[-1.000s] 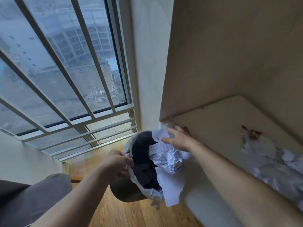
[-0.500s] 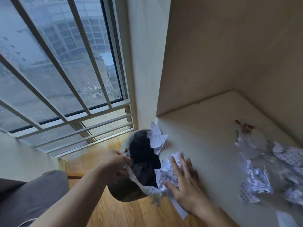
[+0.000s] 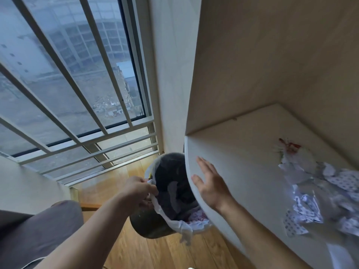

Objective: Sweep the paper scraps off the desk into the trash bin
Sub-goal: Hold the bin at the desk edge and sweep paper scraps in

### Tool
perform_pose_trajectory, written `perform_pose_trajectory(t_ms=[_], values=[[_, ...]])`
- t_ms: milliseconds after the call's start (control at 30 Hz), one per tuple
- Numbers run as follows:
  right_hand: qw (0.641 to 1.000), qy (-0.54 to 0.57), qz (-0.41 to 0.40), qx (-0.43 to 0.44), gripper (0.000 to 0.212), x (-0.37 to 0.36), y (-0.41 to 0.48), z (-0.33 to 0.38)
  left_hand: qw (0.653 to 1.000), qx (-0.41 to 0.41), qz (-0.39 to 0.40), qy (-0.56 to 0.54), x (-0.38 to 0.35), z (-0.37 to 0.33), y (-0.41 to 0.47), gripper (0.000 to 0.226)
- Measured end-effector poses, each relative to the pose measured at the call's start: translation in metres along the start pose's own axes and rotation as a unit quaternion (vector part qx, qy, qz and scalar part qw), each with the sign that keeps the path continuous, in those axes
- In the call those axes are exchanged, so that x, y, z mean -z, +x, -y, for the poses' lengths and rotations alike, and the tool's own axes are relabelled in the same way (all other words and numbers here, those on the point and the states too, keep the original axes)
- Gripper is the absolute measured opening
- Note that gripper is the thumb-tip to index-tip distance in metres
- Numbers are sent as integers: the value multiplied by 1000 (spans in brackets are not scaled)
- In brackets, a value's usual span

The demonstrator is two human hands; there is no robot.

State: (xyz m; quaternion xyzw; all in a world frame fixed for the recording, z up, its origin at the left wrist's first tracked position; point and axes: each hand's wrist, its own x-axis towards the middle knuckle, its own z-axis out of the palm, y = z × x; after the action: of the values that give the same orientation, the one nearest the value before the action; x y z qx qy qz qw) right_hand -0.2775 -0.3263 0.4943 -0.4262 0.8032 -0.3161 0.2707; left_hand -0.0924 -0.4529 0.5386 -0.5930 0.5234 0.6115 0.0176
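Bin held at the table edge, scraps waiting to the right.

The left hand (image 3: 138, 188) pinches the white liner (image 3: 171, 220) at the rim of the dark trash bin (image 3: 147, 226), tilted against the table (image 3: 242, 162) edge. The right hand (image 3: 210, 184) lies flat and spread beside it, holding nothing. Some scraps sit inside the bin; the paper scraps (image 3: 314, 193) pile lies well right. Barred window (image 3: 68, 84) beyond the left hand.

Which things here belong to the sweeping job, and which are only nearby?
Belongs to the job:
paper scraps on the desk
trash bin, its liner gripped by the left hand
right hand, open at the desk edge

Only nearby:
window bars
wooden floor
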Motion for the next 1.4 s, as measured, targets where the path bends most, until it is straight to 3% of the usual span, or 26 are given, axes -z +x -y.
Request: perform_pose_trajectory(t_ms=[100, 200, 267, 333, 400, 467, 533, 600, 733, 900, 1000, 1200, 1400], values=[[993, -88, 55, -57, 63, 15, 25, 2, 1000, -2, 2, 0, 0, 0, 0, 10], [957, -206, 203, -11, 63, -3, 24, 11, 1000, -2, 3, 3, 0, 2, -1, 16], [960, -146, 239, 29, 61, -5, 14, 10, 1000, -3, 5, 3, 0, 1, 0, 20], [981, -51, 184, 29, 61, 18, 9, 0, 1000, -4, 3, 6, 0, 0, 1, 21], [995, -80, 58, 5, 65, 60, 12, -20, 1000, -3, 1, 9, -1, 0, 2, 22], [976, -183, -77, -88, 72, 113, 9, -52, 1000, -3, 6, 14, -2, 0, 3, 22], [930, -241, -158, -229, 83, 166, -9, -90, 1000, 0, 13, 17, -2, 1, 4, 24], [898, -216, -158, -349, 95, 204, -39, -128, 1000, 6, 17, 12, -2, 2, 4, 28], [881, -179, -95, -427, 102, 196, -88, -176, 999, 4, 24, 24, -6, 4, 3, 26], [891, -245, -174, -342, 57, 142, -83, -173, 998, 1, 34, 44, -9, 7, -2, 27], [887, -251, -195, -336, 56, 126, -69, -157, 998, 1, 35, 45, -9, 11, -3, 25], [913, -233, -177, -285, 67, 89, -46, -124, 999, 9, 37, 38, -8, 15, -5, 15], [936, -249, -120, -220, 75, 38, -31, -77, 999, 3, 29, 42, -8, 14, -9, 12]])
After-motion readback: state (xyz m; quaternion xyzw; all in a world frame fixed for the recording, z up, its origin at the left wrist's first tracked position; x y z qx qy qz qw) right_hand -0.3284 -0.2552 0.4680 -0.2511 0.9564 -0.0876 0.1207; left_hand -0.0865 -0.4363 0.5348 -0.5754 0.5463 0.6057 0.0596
